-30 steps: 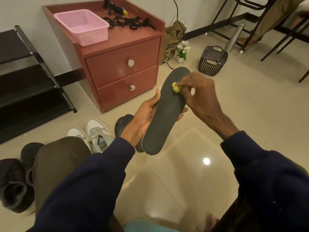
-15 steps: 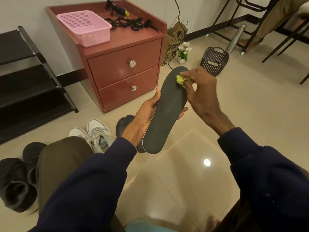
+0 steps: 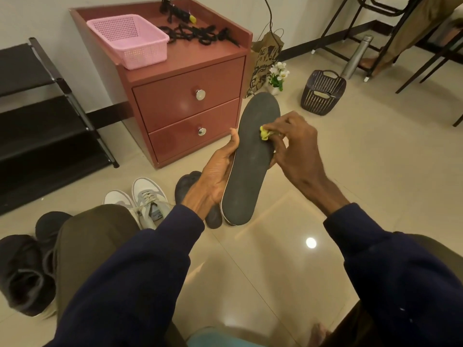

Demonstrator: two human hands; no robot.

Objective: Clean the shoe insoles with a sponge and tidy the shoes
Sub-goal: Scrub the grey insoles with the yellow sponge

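- The left hand (image 3: 215, 176) grips the dark insole (image 3: 250, 159) along its left edge, fingers wrapped behind it.
- The right hand (image 3: 295, 146) pinches a yellow sponge (image 3: 264, 133) against the insole's upper half.
- Grey-white sneakers (image 3: 142, 201) sit on the floor (image 3: 375, 171) before a red drawer cabinet (image 3: 188, 101).

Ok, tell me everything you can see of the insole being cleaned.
The insole is a long, flat, dark grey piece with a matte, foam-like face and a pale edge along its lower left side. It is held in the air, toe end pointing away and up, heel end nearest the person. The left hand grips its left edge from beneath, with the thumb along that edge. The right hand presses a small yellow sponge onto its upper half.
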